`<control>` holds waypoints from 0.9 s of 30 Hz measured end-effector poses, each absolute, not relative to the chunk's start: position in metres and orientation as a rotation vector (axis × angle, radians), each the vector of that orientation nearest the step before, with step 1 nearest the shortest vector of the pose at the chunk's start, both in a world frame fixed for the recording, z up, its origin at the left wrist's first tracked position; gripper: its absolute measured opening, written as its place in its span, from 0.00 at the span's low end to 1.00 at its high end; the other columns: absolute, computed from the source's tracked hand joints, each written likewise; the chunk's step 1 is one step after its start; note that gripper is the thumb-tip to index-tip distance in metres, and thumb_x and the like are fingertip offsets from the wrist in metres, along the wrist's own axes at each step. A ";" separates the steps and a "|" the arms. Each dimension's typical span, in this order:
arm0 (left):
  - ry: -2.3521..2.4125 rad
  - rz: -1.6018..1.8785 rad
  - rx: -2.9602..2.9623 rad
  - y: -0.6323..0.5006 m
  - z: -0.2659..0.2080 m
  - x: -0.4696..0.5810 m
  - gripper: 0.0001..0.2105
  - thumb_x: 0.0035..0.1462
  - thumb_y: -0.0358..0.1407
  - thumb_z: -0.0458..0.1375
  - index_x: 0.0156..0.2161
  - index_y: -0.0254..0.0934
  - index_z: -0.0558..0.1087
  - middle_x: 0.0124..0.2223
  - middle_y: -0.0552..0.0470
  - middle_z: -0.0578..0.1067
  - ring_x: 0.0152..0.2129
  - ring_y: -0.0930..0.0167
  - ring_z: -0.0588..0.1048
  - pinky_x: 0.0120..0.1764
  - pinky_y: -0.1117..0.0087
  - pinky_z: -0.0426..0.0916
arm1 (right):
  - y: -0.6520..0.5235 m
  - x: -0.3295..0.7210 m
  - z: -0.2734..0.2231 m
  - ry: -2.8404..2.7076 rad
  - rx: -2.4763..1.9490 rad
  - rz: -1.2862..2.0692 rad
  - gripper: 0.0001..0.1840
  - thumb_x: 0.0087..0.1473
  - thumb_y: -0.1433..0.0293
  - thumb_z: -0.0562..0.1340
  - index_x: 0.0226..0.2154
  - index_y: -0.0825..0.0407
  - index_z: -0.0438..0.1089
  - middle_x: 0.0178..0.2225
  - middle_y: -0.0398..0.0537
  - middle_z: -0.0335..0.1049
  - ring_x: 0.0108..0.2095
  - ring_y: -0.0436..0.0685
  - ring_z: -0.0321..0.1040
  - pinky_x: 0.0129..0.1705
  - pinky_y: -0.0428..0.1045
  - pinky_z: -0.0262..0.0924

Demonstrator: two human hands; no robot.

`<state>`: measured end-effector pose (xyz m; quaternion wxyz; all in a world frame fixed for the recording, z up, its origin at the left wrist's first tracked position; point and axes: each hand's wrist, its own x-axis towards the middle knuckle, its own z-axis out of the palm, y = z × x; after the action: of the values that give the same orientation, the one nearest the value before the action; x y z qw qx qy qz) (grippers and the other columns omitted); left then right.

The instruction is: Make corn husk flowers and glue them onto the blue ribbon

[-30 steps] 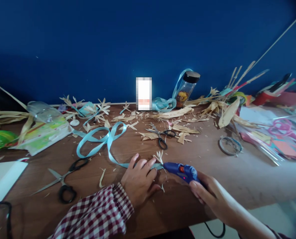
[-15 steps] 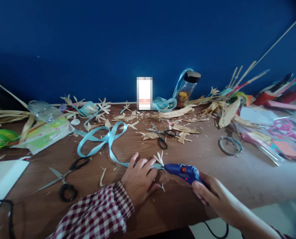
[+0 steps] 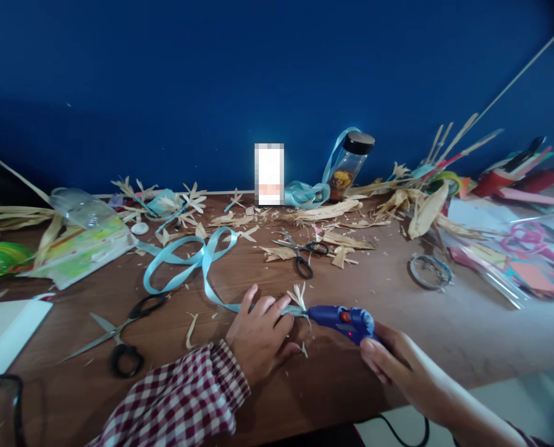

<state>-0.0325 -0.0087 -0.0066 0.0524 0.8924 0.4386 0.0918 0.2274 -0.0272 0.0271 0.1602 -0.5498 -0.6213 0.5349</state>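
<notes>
My left hand lies low over the wooden table, its bent fingers holding down the end of a light-blue ribbon. A small pale husk flower sticks up just beyond my fingertips, at that ribbon end. In my right hand is a blue hot glue gun with a small red light showing. Its nozzle points left and meets the ribbon end beside the flower; whether glue is coming out is too small to tell. The ribbon loops away toward the back left.
Large scissors lie open at left, smaller scissors beyond my hands. Husk scraps litter the back near a tilted jar and a pixelated upright block. At right are a tape ring and pink scissors.
</notes>
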 end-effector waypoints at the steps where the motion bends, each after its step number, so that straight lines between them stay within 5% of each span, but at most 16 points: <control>1: 1.334 0.282 2.717 -0.009 -0.007 -0.033 0.19 0.57 0.50 0.48 0.45 0.40 0.68 0.56 0.49 0.66 0.46 0.62 0.65 0.55 0.47 0.46 | -0.028 0.229 0.027 -1.755 -1.566 1.537 0.18 0.59 0.56 0.50 0.29 0.54 0.61 0.20 0.38 0.54 0.21 0.46 0.51 0.23 0.43 0.50; 27: 1.352 0.315 2.690 -0.009 -0.008 -0.032 0.17 0.58 0.49 0.49 0.43 0.39 0.70 0.57 0.48 0.66 0.46 0.62 0.64 0.55 0.47 0.44 | -0.027 0.222 0.031 -1.798 -1.622 1.522 0.18 0.59 0.56 0.50 0.33 0.54 0.62 0.21 0.39 0.57 0.22 0.48 0.54 0.24 0.44 0.52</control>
<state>-0.0321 -0.0095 -0.0081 0.0573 0.8872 0.4459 0.1040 0.2215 -0.0275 0.0307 0.1405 -0.5614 -0.6225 0.5268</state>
